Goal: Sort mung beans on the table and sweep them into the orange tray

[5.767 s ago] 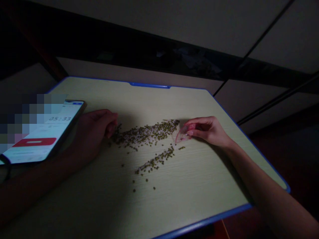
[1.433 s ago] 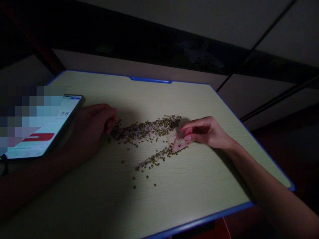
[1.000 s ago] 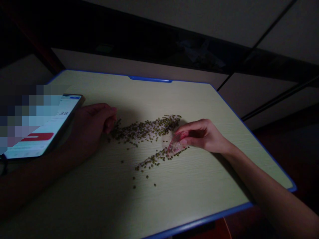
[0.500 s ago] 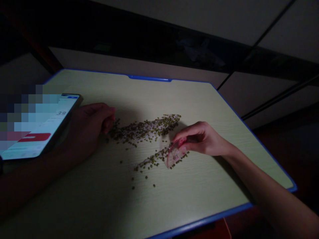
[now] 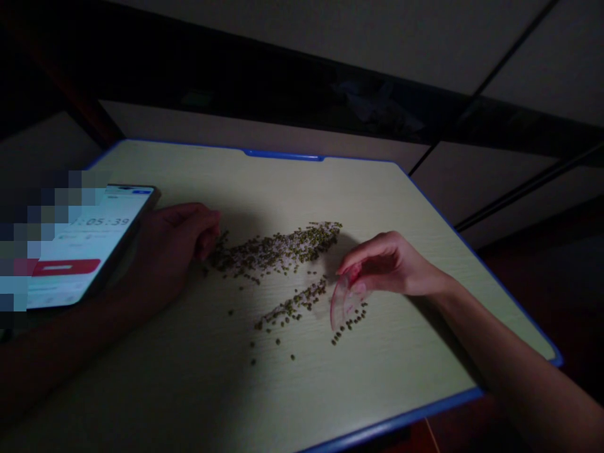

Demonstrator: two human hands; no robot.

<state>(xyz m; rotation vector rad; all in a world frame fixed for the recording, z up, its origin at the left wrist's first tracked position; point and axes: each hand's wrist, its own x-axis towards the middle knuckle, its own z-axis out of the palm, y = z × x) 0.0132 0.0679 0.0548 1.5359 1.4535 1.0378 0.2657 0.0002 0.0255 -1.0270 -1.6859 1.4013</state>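
Note:
My right hand pinches a clear, pink-tinted half-disc that looks like a protractor, tilted with its curved edge towards the table. Several small green beans lie beside that edge. To its left runs a thin line of green beans mixed with white grains. Behind this line stretches a larger, elongated pile of green beans and white grains. My left hand rests in shadow at the pile's left end, fingers curled closed; nothing shows sticking out of it.
The pale table has a blue rim, with a blue handle strip at the back. A phone showing a timer lies lit at the left, partly pixelated. Several loose beans are scattered in front. Dark cabinets stand behind.
My right hand has moved the protractor from the big pile's right end towards me, then slightly right. A few beans now lie apart, right of the thin line. My left hand stays put.

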